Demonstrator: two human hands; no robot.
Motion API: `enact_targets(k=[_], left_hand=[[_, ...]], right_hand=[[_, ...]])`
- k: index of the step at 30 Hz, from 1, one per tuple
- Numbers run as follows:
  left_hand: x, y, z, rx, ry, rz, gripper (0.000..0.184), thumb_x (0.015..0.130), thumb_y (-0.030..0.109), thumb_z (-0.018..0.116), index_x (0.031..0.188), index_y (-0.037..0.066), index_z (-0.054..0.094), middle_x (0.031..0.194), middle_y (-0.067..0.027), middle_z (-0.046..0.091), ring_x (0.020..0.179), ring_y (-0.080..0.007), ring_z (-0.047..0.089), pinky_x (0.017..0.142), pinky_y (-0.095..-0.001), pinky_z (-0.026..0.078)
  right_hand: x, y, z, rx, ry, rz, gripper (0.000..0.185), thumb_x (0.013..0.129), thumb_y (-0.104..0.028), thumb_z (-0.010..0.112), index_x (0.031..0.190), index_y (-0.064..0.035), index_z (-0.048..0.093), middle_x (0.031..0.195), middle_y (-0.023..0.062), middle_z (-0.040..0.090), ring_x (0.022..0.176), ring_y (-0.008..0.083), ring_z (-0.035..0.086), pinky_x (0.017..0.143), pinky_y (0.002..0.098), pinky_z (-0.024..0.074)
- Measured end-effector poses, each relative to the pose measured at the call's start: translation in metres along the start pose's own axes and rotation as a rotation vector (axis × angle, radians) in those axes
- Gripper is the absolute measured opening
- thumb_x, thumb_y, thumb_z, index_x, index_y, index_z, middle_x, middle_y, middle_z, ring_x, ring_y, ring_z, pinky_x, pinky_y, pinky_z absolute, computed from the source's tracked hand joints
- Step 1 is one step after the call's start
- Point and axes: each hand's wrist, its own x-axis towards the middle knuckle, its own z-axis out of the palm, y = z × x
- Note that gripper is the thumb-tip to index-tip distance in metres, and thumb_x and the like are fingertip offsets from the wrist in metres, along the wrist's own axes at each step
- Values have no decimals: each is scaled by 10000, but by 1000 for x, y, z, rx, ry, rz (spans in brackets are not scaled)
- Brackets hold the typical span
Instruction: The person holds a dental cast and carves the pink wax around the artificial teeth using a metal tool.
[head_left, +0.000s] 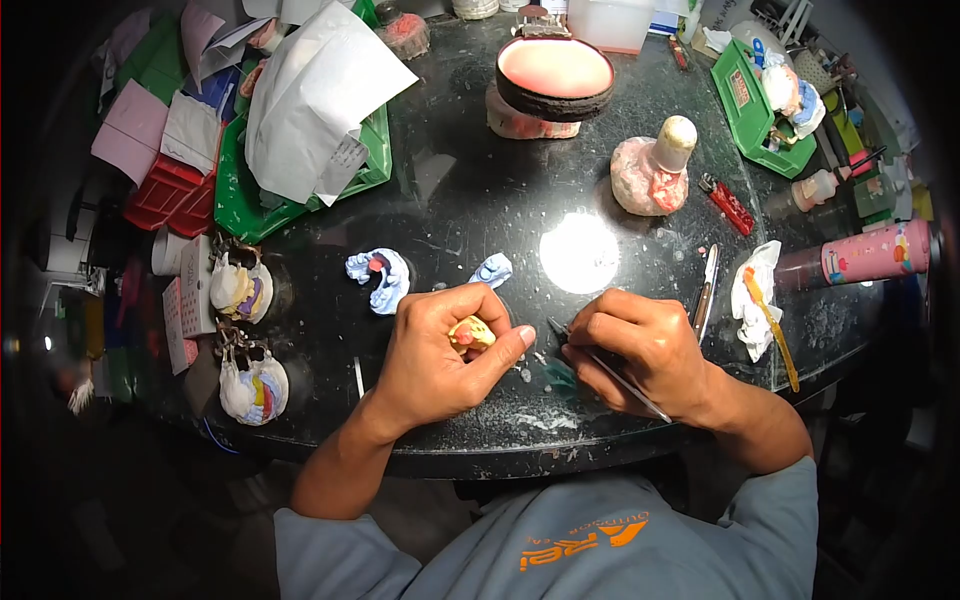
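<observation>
My left hand (445, 350) is closed around a small yellow dental cast (473, 335) with a pink patch on it, mostly hidden by the fingers and thumb. Held like a pen in my right hand (640, 345) is a thin metal carving tool (640, 394). Its tip points toward the cast, a short way apart from it. Just beyond my left hand lie a light-blue horseshoe-shaped dental cast (393, 290) with a red spot and a smaller blue cast piece (492, 270). Pale scraps dot the black table (470, 425) between my hands.
Two articulators with casts (240, 285) stand left. A paper-filled green tray (225, 195) sits behind them. Further back are a round dark-rimmed pink-topped dish (555, 70) and a white-capped spirit lamp (650, 165). Rightward lie a red lighter (730, 208), a knife (706, 295) and crumpled tissue (755, 325).
</observation>
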Motion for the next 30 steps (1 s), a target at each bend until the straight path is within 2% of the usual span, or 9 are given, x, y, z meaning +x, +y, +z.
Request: enact_targets(k=[2,8,11,20,23,26,29,30], left_hand=[[0,-1,0,16,-19,-23,202,882,88,837,778,13,681,609,-19,632,534,-45,540,493,-252,393],[0,6,-2,98,-6,-100,174,879,92,833,984,3,726,618,-41,635,532,-69,553,509,-271,410],[0,4,2,101,37,-23,206,901,31,816,1085,-7,733,614,79,482,576,3,387,513,-234,288],[0,0,2,132,-27,37,221,879,44,831,1084,14,755,602,61,493,562,-11,400,512,-246,302],[2,4,2,141,-35,31,178,858,82,834,1002,15,753,662,-70,654,553,-100,594,534,-274,445],[0,2,3,128,-43,49,181,872,46,837,1037,15,767,605,52,527,559,-17,419,518,-242,319],[1,3,1,124,-37,48,175,868,43,839,1027,16,772,606,51,535,555,-15,428,514,-238,319],[1,4,1,131,-35,47,169,866,57,836,1015,16,769,628,13,579,559,-42,487,523,-248,363]], right_hand=[[0,-1,0,5,-3,5,214,742,-4,823,900,-34,682,836,101,641,661,311,683,581,399,560],[0,-1,0,3,-2,7,207,744,-5,822,893,-36,683,840,99,649,666,305,691,585,394,565],[0,-1,0,8,4,15,202,743,0,817,891,-38,685,838,97,650,669,304,692,587,395,567],[0,-1,0,4,7,2,196,746,3,814,887,-43,685,824,94,637,650,307,680,576,401,562],[0,-1,0,-1,-3,11,194,749,-1,817,884,-41,683,824,96,637,654,308,681,576,402,561],[-1,0,0,-1,-7,15,196,750,-4,820,883,-40,681,825,96,637,655,308,682,577,403,561],[0,0,0,-3,5,7,198,750,-6,821,886,-41,681,825,94,635,648,308,680,572,404,558],[1,-1,0,-1,3,7,199,751,-6,822,887,-41,680,825,95,635,649,308,680,572,405,558]])
